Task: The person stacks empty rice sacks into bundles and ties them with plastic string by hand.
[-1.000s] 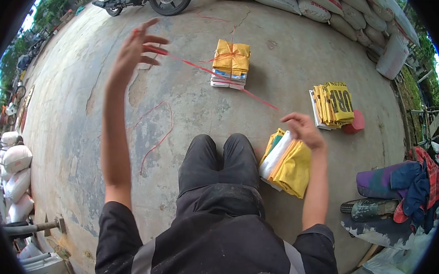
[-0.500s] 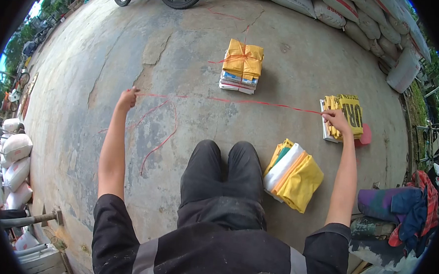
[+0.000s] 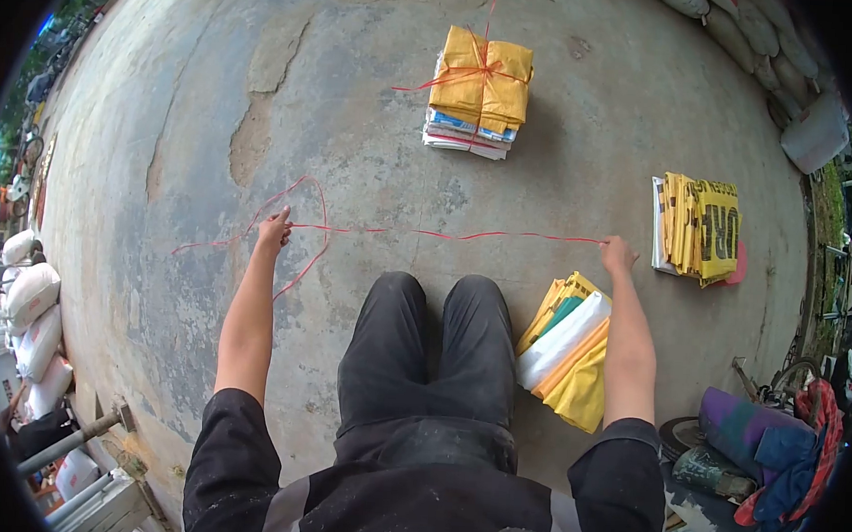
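Observation:
A thin red string (image 3: 447,235) runs across in front of my knees, stretched between my two hands. My left hand (image 3: 275,230) is closed on one part of it, and a slack loop lies on the floor around that hand. At the other end, my right hand (image 3: 618,254) pinches the string. Just below the right forearm sits an untied stack of folded sacks (image 3: 564,346), yellow, white, orange and green. Straight ahead stands a bundle of folded sacks (image 3: 480,95), yellow on top, bound crosswise with red string.
Right of my right hand lies another folded yellow stack (image 3: 703,228) with black print, a pink piece (image 3: 737,263) beside it. Filled white sacks (image 3: 34,294) are piled at the left, more sacks (image 3: 774,53) at the upper right. Clothes (image 3: 788,444) lie at the lower right.
Both hands have moved inward and nearer to my knees, still holding the string, which now hangs closer to me. The view has tilted down, so the motorcycle is almost out of sight.

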{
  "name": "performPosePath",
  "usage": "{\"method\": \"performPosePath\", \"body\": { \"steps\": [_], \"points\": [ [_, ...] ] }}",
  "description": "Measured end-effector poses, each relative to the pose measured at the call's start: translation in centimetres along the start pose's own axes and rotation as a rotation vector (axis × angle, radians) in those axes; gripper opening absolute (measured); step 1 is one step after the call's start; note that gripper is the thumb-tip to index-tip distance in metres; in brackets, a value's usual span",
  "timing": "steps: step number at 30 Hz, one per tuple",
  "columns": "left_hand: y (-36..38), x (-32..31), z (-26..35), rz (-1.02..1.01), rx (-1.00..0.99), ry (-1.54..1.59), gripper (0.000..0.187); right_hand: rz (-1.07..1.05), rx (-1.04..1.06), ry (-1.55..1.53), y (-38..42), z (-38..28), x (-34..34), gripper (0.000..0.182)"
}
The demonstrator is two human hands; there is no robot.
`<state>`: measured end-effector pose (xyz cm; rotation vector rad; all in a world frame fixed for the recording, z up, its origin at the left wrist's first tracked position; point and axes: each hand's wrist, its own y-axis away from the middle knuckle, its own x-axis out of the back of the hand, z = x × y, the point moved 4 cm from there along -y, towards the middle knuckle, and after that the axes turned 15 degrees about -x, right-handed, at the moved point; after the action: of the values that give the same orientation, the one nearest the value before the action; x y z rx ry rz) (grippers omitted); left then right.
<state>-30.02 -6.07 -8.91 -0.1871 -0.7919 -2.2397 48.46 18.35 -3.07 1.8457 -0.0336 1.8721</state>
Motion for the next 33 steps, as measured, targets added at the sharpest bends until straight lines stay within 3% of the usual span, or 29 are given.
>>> {"method": "performPosePath", "body": {
  "steps": [3, 4, 6, 8, 10, 11, 13, 15, 18, 20, 22, 23, 24, 25, 26, 27, 28, 30, 31, 32, 33],
  "points": [
    [2.1, -2.4, 0.0, 0.078, -0.009, -0.131, 0.08, -0.128, -0.069, 0.055, 0.2, -0.7, -2.9, 0.028],
    [3.3, -4.4, 0.1, 0.073, 0.007, -0.145, 0.08, -0.134, -0.087, 0.046, 0.9, -1.0, -3.1, 0.037],
    [6.5, -7.1, 2.9, 0.63, -0.115, -1.134, 0.091, -0.15, -0.115, 0.046, 2.8, -1.6, -3.5, 0.046],
    [7.9, -12.1, 2.8, 0.467, -0.479, -1.204, 0.104, -0.001, -0.085, -0.183, 4.7, -2.8, -2.4, 0.06],
    [10.2, -19.1, 5.3, -0.133, -0.518, -0.34, 0.114, 0.067, -0.033, -0.268, 8.0, -3.8, -1.0, 0.059],
    [12.1, -23.2, 7.4, -0.394, -0.238, -0.017, 0.12, 0.136, 0.018, -0.355, 10.4, -3.8, 0.2, 0.059],
    [15.0, -30.0, 11.4, -0.619, 0.095, 0.423, 0.122, 0.19, 0.08, -0.486, 15.7, -3.7, 3.7, 0.055],
    [14.8, -35.5, 15.0, -0.575, 0.133, 0.528, 0.121, 0.293, 0.118, -0.525, 19.6, -1.6, 5.9, 0.051],
    [11.4, -41.6, 18.3, -0.517, 0.063, 0.567, 0.114, 0.463, -0.014, -0.419, 23.6, 4.3, 7.6, 0.047],
    [9.8, -44.9, 20.6, -0.847, -0.073, 0.919, 0.103, 0.558, -0.138, -0.436, 25.0, 10.1, 7.6, 0.043],
    [9.6, -44.8, 22.8, -0.81, -0.096, 0.851, 0.097, 0.588, -0.222, -0.444, 25.9, 15.8, 5.9, 0.042],
    [9.0, -44.6, 23.6, -0.77, -0.126, 0.782, 0.091, 0.58, -0.354, -0.587, 26.5, 18.8, 4.5, 0.042],
    [3.8, -46.5, 21.8, -0.863, -0.041, 0.757, 0.09, 0.577, -0.492, -0.729, 27.0, 21.7, 3.0, 0.042],
    [7.5, -44.2, 24.8, -0.747, -0.158, 0.648, 0.097, 0.578, -0.524, -0.717, 27.4, 23.8, 1.7, 0.042],
    [2.9, -45.3, 22.7, -0.698, -0.145, 0.48, 0.107, 0.484, -0.59, -0.762, 27.9, 26.0, 0.0, 0.044],
    [3.6, -44.8, 23.1, -0.683, -0.118, 0.434, 0.113, 0.395, -0.653, -0.808, 28.2, 27.8, -1.6, 0.047],
    [3.9, -44.9, 22.6, -0.535, -0.085, 0.383, 0.114, 0.392, -0.686, -0.791, 28.7, 29.3, -2.9, 0.047],
    [6.7, -44.9, 21.1, -0.362, -0.192, 0.238, 0.116, 0.114, -0.811, -0.984, 27.6, 31.3, -6.4, 0.054],
    [6.8, -46.0, 17.2, -0.306, -0.299, 0.097, 0.112, 0.113, -0.821, -0.985, 26.8, 31.7, -7.1, 0.054],
    [7.0, -47.3, 13.6, -0.242, -0.409, -0.04, 0.109, -0.087, -0.925, -1.2, 25.5, 31.8, -8.8, 0.058],
    [12.5, -46.6, 11.7, -0.342, -0.491, -0.087, 0.101, -0.302, -1.022, -1.407, 25.0, 31.5, -10.1, 0.063]
  ]
}}
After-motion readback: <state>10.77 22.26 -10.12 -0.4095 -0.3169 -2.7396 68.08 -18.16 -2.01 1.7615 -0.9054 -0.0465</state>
